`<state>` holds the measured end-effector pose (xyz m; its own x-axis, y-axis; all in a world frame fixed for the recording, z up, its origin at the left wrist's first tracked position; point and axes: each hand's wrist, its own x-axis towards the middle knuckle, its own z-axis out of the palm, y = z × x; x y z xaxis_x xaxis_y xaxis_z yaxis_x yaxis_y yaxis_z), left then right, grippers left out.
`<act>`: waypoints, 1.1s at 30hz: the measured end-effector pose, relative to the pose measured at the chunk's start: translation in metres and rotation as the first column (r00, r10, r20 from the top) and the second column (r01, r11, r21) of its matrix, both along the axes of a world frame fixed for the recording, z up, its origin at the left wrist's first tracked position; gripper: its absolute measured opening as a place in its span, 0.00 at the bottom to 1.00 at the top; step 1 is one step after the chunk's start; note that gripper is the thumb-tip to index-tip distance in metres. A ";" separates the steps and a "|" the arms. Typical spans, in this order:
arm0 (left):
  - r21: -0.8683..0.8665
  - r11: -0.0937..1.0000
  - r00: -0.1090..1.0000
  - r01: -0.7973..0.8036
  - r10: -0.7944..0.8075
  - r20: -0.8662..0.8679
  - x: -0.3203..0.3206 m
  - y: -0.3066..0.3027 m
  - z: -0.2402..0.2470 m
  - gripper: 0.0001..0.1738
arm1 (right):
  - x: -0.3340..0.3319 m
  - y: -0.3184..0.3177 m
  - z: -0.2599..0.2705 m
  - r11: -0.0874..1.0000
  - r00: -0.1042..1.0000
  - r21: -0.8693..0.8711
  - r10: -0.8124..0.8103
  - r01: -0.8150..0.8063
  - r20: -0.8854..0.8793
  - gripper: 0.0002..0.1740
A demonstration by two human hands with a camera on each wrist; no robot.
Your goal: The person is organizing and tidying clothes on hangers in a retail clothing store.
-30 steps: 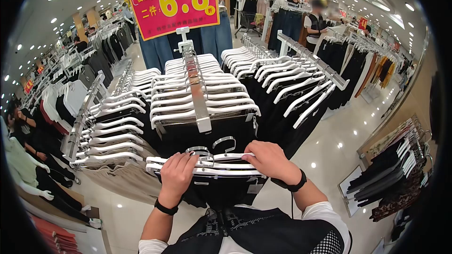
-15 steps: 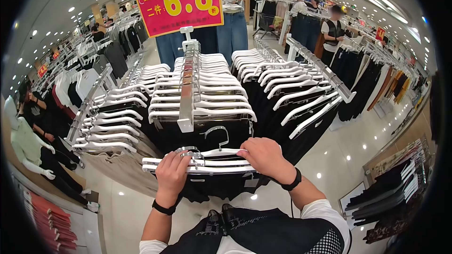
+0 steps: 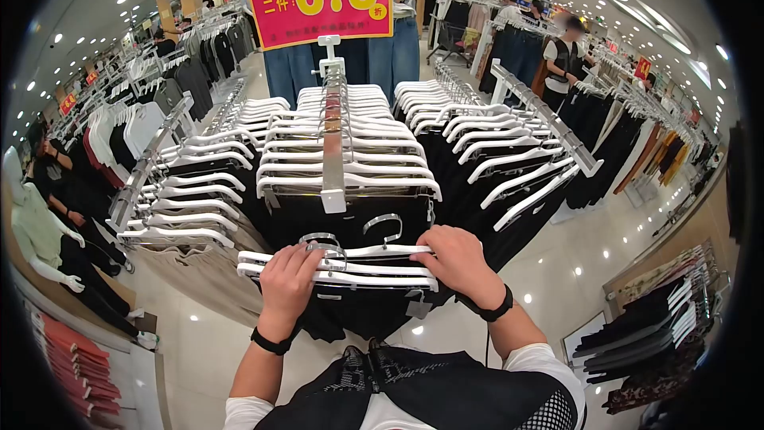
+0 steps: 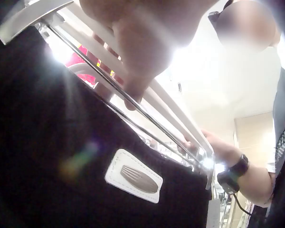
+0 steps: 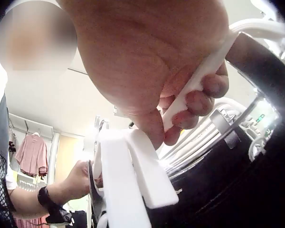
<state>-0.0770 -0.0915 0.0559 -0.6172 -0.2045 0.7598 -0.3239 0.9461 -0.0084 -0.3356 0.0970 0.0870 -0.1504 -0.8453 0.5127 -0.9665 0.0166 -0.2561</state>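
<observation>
Here I am with both hands on a small bunch of white hangers [image 3: 382, 269], just in front of me at the near end of the central rail [image 3: 333, 151]. My left hand [image 3: 286, 280] is closed around the bunch near one end, thumb on one side and fingers on the other. Over on the other side, my right hand [image 3: 458, 259] curls its fingers snugly around a white hanger bar, while two hanger ends sit apart below my palm. Neither grip has much gap in it. Holding wide like this seems to keep the bunch level and the hooks [image 3: 390, 216] upright, clear of my palms. Black clothing [image 3: 358, 318] hangs beneath, with a pale patch [image 4: 133, 176] on it and a tag [image 3: 418, 305] dangling towards my right; how many pieces there are, I can't tell.

Straight ahead, that rail is packed with hangers, its white end cap [image 3: 333, 201] jutting towards me, probably the easiest thing to knock. The right-hand rack [image 3: 549, 119] crowds in at an angle, beige trousers [image 3: 191, 275] hang on the left, and a red sign [image 3: 318, 0] stands above it all.
</observation>
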 end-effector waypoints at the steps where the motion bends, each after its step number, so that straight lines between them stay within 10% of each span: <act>1: -0.008 1.000 1.000 0.002 -0.002 -0.013 0.001 -0.003 0.001 0.21 | 0.002 -0.001 0.000 0.999 1.000 -0.031 -0.012 0.011 -0.027 0.12; 20: -0.019 0.989 0.982 0.150 -0.151 -0.114 0.016 -0.025 0.019 0.16 | -0.005 -0.021 0.020 0.936 0.927 -0.332 -0.225 0.119 -0.299 0.12; 33: -0.097 0.993 0.989 0.070 -0.082 -0.126 0.008 -0.022 0.033 0.14 | -0.007 -0.096 0.024 0.950 0.956 -0.312 -0.081 -0.012 -0.282 0.12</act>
